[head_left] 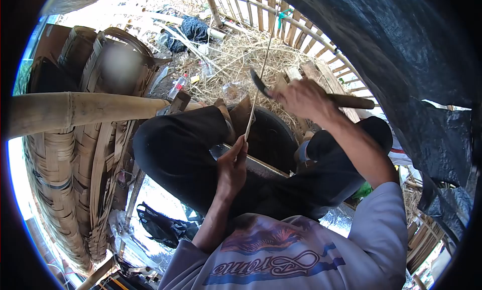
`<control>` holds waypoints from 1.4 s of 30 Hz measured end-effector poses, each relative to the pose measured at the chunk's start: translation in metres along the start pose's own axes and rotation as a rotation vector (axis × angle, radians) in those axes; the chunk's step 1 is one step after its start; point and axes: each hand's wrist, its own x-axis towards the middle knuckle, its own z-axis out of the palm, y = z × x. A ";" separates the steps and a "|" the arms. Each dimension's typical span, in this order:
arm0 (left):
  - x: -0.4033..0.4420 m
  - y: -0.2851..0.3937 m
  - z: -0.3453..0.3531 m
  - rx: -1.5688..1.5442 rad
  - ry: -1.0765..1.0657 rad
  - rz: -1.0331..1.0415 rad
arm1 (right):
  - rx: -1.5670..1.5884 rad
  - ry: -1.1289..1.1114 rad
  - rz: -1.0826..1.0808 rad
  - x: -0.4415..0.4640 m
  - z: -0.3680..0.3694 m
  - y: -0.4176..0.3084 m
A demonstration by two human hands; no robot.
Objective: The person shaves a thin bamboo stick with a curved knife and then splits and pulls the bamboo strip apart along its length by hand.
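My left hand (233, 169) is closed on the lower end of a long thin bamboo strip (252, 109), in front of my left knee. The strip slants up and slightly right to the top of the view. My right hand (305, 100) is wrapped round a knife (354, 101) with a short, dark, curved blade and a long wooden handle reaching out to the right. The blade lies close to the strip; whether it touches cannot be made out. Below the strip, between my knees, is a round black tub or tyre (281, 139).
A thick bamboo pole (85, 109) crosses the left side before woven bamboo baskets (65, 189). Bamboo shavings (241, 59) and a plastic bottle (178, 86) litter the ground ahead. A slatted bamboo fence (301, 33) curves behind, and dark plastic sheeting (401, 49) hangs at right.
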 end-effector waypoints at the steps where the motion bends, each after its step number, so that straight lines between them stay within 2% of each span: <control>1: 0.000 -0.001 0.001 -0.005 0.000 -0.017 | -0.023 -0.014 -0.021 -0.005 0.002 -0.005; 3: 0.002 0.004 0.001 0.013 0.005 -0.008 | -0.046 -0.034 -0.040 -0.009 -0.001 -0.009; 5: -0.004 0.003 0.000 0.038 0.004 -0.012 | 0.084 -0.031 0.065 -0.004 -0.006 -0.004; 7: -0.001 0.001 0.002 0.044 0.011 0.023 | 0.108 -0.019 0.074 -0.002 -0.004 -0.005; 9: -0.001 -0.001 0.001 0.065 0.004 0.015 | 0.004 -0.021 -0.088 -0.012 0.011 -0.012; 11: 0.000 -0.001 0.001 0.091 -0.002 0.005 | -0.002 -0.013 -0.090 -0.010 0.009 -0.008; 13: 0.001 0.002 0.003 0.084 0.002 0.064 | 0.153 -0.043 0.056 0.000 -0.006 0.001; 15: -0.001 -0.002 0.003 0.093 -0.003 0.059 | 0.102 -0.111 0.106 0.000 -0.008 -0.008; 16: 0.000 -0.002 0.003 0.100 -0.002 0.055 | -0.008 -0.127 -0.011 -0.008 0.003 -0.015; 19: 0.002 0.001 0.004 0.120 0.024 0.069 | -0.116 -0.074 -0.144 -0.010 0.008 -0.020; 21: 0.001 0.003 0.004 0.116 0.003 0.066 | 0.101 -0.184 0.103 0.001 -0.008 -0.007; 23: 0.001 0.002 0.007 0.101 -0.014 0.075 | 0.145 -0.109 0.118 -0.001 -0.011 -0.005; 25: 0.003 -0.005 0.008 0.118 0.033 0.061 | -0.108 -0.275 -0.006 -0.012 -0.001 -0.020; 27: 0.005 -0.004 0.009 0.122 0.043 0.074 | -0.180 0.010 -0.203 -0.016 0.022 -0.008; 29: 0.002 -0.004 0.008 0.132 0.039 0.071 | 0.078 -0.204 0.079 -0.012 -0.009 -0.010; 31: 0.002 0.002 0.008 0.095 -0.008 0.053 | 0.118 -0.153 0.121 -0.006 -0.003 -0.003; 33: 0.000 -0.002 0.008 0.110 -0.009 0.049 | -0.109 -0.081 -0.098 -0.019 0.011 -0.014; 35: 0.003 -0.003 0.008 0.130 -0.003 0.042 | -0.153 0.015 -0.198 -0.020 0.020 -0.010; 37: 0.004 0.000 0.008 0.078 -0.016 0.006 | 0.061 -0.202 0.072 -0.014 -0.005 -0.010; 38: 0.003 -0.004 0.009 0.078 -0.019 0.005 | 0.186 -0.135 0.089 -0.005 -0.003 0.002; 39: 0.002 -0.010 0.011 0.063 -0.011 0.015 | 0.183 -0.134 0.092 -0.010 0.001 -0.001; 41: 0.003 -0.012 0.012 0.044 -0.004 0.033 | -0.178 -0.063 -0.188 -0.023 0.016 -0.011; 42: 0.002 -0.012 0.010 0.048 -0.002 0.010 | -0.155 0.109 -0.261 -0.023 0.020 -0.010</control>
